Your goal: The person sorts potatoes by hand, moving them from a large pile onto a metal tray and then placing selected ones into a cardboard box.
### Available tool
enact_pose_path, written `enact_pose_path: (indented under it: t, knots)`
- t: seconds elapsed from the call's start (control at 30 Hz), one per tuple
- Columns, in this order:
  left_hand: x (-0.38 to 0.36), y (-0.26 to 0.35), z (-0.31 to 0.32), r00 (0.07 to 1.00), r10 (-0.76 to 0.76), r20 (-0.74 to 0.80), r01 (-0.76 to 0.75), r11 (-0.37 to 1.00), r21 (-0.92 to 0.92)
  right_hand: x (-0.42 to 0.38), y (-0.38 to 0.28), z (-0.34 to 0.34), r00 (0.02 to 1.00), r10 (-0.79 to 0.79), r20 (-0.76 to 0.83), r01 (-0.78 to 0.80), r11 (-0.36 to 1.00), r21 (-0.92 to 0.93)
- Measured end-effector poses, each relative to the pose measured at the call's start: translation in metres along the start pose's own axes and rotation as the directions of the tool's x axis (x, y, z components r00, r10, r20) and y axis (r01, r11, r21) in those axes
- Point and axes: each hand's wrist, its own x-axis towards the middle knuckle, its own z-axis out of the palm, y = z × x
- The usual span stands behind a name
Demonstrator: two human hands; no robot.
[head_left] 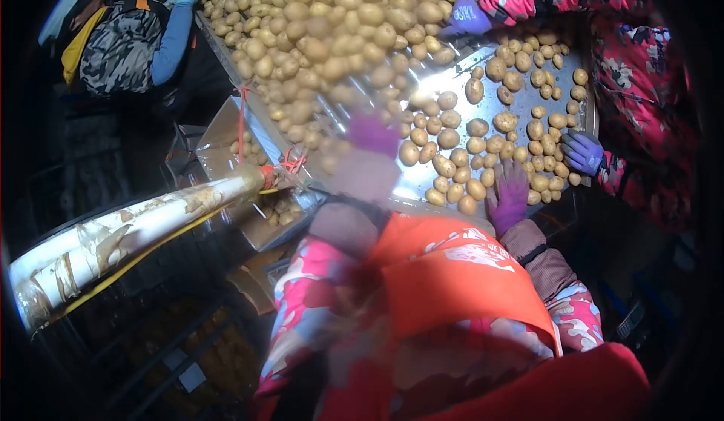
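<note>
1. Potatoes (pixel 505 122) lie heaped at one side of the metal counter (pixel 450 80), scattered loosely across the rest.
2. They are pale tan-yellow, round to oval, mixed in size, some with darker dirty patches.
3. The left hand (pixel 373 133), gloved purple, blurs beside the heap; its grip cannot be told.
4. The right hand (pixel 510 192), also gloved, lies open among potatoes, fingers extended.

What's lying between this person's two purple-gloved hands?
Loose potatoes lie on the shiny metal table between the blurred left hand and the right hand, with bare metal showing in gaps. The head view shows this.
</note>
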Motion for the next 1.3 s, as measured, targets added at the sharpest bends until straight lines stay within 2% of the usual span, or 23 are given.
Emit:
enact_pose_path:
  t: [0.03,0.1,0.2,0.27,0.33,0.4,0.5,0.6,0.67,0.73,0.77,0.87,0.9,1.0,1.03,1.07,1.1,1.13,1.17,1.2,1.23,1.27,1.3]
  knots:
    - [-0.017,0.028,-0.025,0.971,0.193,-0.142,-0.195,0.981,0.0,-0.001,0.0,0.001,1.0,-0.014,-0.017,0.014,1.0,0.01]
    - [-0.025,0.058,-0.07,0.914,0.319,-0.249,-0.358,0.924,-0.131,-0.002,0.004,0.002,0.998,-0.048,-0.043,0.049,0.999,0.021]
    - [0.007,0.036,-0.095,0.971,0.216,-0.099,-0.234,0.802,-0.549,0.003,-0.003,-0.009,0.999,0.004,0.033,-0.004,1.0,0.009]
    - [0.102,-0.022,-0.002,0.983,0.051,-0.179,-0.115,0.921,-0.373,0.0,0.001,-0.003,0.999,-0.033,-0.032,0.033,0.999,0.027]
    - [0.1,-0.002,-0.136,0.958,-0.075,-0.278,-0.055,0.9,-0.432,-0.004,0.003,0.002,0.997,-0.04,-0.061,0.043,0.998,0.045]
    - [0.117,-0.013,-0.14,0.986,0.015,-0.168,-0.055,0.97,-0.238,-0.004,0.005,0.002,0.998,-0.032,-0.053,0.036,0.997,0.062]
    - [0.115,0.017,-0.168,0.992,-0.074,0.098,0.079,0.996,-0.05,-0.004,0.006,0.005,0.996,-0.051,-0.072,0.055,0.997,0.059]
    - [0.093,0.014,-0.173,0.931,0.036,0.362,0.034,0.982,-0.186,-0.003,0.006,0.003,0.999,-0.031,-0.031,0.032,0.998,0.052]
    - [0.078,-0.016,-0.116,0.955,0.087,0.285,0.07,0.864,-0.499,-0.002,0.006,0.004,1.0,-0.017,-0.004,0.017,1.0,0.026]
    - [0.054,-0.016,-0.102,0.97,0.127,0.208,0.022,0.804,-0.594,-0.003,0.005,0.007,1.0,-0.011,-0.012,0.012,1.0,0.015]
    - [0.025,-0.002,-0.114,0.973,0.15,0.177,-0.029,0.835,-0.549,-0.005,0.005,0.008,0.999,-0.016,-0.032,0.016,1.0,0.015]
    - [0.007,-0.002,-0.099,0.892,0.154,0.425,0.301,0.501,-0.812,-0.008,0.006,0.011,0.995,-0.034,-0.089,0.036,0.999,0.017]
    - [0.001,-0.009,-0.088,0.852,0.231,0.471,0.353,0.412,-0.84,-0.009,0.007,0.014,0.993,-0.041,-0.108,0.043,0.999,0.019]
    - [-0.012,0.016,-0.112,0.828,0.162,0.537,0.246,0.755,-0.607,-0.01,0.012,0.027,0.986,-0.053,-0.16,0.054,0.999,0.002]
    - [-0.018,0.021,-0.104,0.901,0.232,0.367,-0.018,0.865,-0.502,-0.006,0.009,0.022,0.994,-0.031,-0.101,0.033,0.999,0.014]
    - [-0.02,0.027,-0.097,0.919,0.34,0.199,-0.264,0.907,-0.328,-0.001,0.006,0.018,0.999,-0.003,-0.042,0.004,1.0,0.021]
    - [-0.023,0.029,-0.09,0.918,0.289,0.273,-0.038,0.747,-0.664,0.0,0.006,0.013,0.999,0.032,0.021,-0.033,0.999,0.029]
    - [-0.035,0.034,-0.103,0.907,0.163,0.389,0.261,0.51,-0.82,-0.003,0.01,0.011,1.0,-0.001,-0.023,0.001,1.0,0.027]
    - [-0.053,0.033,-0.122,0.841,0.071,0.536,0.517,0.186,-0.836,-0.006,0.011,0.011,0.998,-0.038,-0.059,0.04,0.999,0.03]
    - [-0.072,0.025,-0.135,0.732,0.033,0.681,0.675,-0.174,-0.717,-0.008,0.01,0.011,0.992,-0.078,-0.098,0.082,0.996,0.034]
    - [-0.093,0.006,-0.134,0.907,0.092,0.41,0.409,0.035,-0.912,-0.008,0.007,0.006,0.994,-0.076,-0.079,0.077,0.997,0.009]
    - [-0.106,-0.03,-0.121,0.899,0.197,0.392,0.414,-0.082,-0.907,-0.007,0.009,0.009,0.993,-0.075,-0.087,0.077,0.997,0.018]
    - [-0.125,-0.082,-0.109,0.844,0.313,0.435,0.522,-0.298,-0.799,-0.006,0.013,0.015,0.992,-0.075,-0.099,0.078,0.997,0.028]
